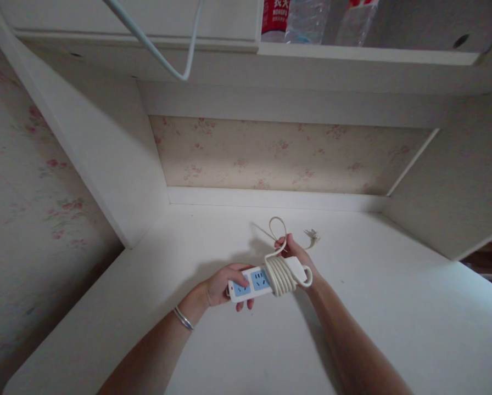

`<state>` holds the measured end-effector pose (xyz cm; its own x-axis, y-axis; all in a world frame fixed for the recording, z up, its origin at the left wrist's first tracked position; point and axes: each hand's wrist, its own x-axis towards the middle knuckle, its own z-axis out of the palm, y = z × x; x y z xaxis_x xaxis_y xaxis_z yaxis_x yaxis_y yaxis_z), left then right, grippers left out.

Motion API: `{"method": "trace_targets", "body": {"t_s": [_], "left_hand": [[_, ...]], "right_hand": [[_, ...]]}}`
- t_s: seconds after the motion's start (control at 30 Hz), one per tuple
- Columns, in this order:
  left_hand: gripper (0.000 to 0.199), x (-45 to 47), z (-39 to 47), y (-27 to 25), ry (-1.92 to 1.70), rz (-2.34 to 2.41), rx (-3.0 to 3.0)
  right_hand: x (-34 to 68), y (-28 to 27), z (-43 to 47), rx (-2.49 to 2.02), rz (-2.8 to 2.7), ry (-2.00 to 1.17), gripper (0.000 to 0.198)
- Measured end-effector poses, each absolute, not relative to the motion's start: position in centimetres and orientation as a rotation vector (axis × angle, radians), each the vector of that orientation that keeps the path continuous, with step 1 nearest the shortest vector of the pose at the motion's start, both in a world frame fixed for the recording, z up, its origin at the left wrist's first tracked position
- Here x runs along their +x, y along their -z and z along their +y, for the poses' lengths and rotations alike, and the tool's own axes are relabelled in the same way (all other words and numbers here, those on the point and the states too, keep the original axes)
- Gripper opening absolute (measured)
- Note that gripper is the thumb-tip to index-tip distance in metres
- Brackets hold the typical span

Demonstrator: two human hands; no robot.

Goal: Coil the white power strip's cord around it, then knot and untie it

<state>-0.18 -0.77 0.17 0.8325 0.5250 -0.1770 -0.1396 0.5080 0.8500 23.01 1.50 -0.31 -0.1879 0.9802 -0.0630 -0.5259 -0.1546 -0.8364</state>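
A white power strip with blue socket faces is held above the desk, slightly tilted. My left hand grips its left end, thumb on top and fingers underneath. Several turns of cream cord are wound around the strip's right half. Behind that end, my right hand has its fingers closed on a free stretch of the cord, which rises in a small loop; the strip and cord partly hide this hand. The cord's plug hangs beyond my right hand, its prongs showing.
A white desk lies beneath, with white side panels left and right. A shelf overhead carries plastic bottles. From above, a pale cable dangles in a loop. Flowered wallpaper covers the wall behind.
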Motion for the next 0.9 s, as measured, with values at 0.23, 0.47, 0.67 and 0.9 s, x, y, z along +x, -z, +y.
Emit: {"method": "trace_targets", "body": {"t_s": [0.23, 0.47, 0.67, 0.9], "left_hand": [[0.039, 0.2, -0.2, 0.6, -0.522, 0.594, 0.972], [0.033, -0.7, 0.6, 0.5, -0.836, 0.582, 0.620], [0.039, -1.9, 0.3, -0.1, -0.592, 0.433, 0.750], [0.046, -1.9, -0.1, -1.1, -0.336, 0.596, 1.089]], "right_hand": [[26.4, -0.2, 2.5, -0.729, -0.624, -1.275, 0.029], [29.0, 1.6, 3.8, -0.677, -0.346, -1.120, 0.026], [29.9, 1.9, 4.5, -0.641, -0.207, -1.005, 0.019], [32.5, 2.9, 5.0, -0.666, -0.159, -0.872, 0.011]]}}
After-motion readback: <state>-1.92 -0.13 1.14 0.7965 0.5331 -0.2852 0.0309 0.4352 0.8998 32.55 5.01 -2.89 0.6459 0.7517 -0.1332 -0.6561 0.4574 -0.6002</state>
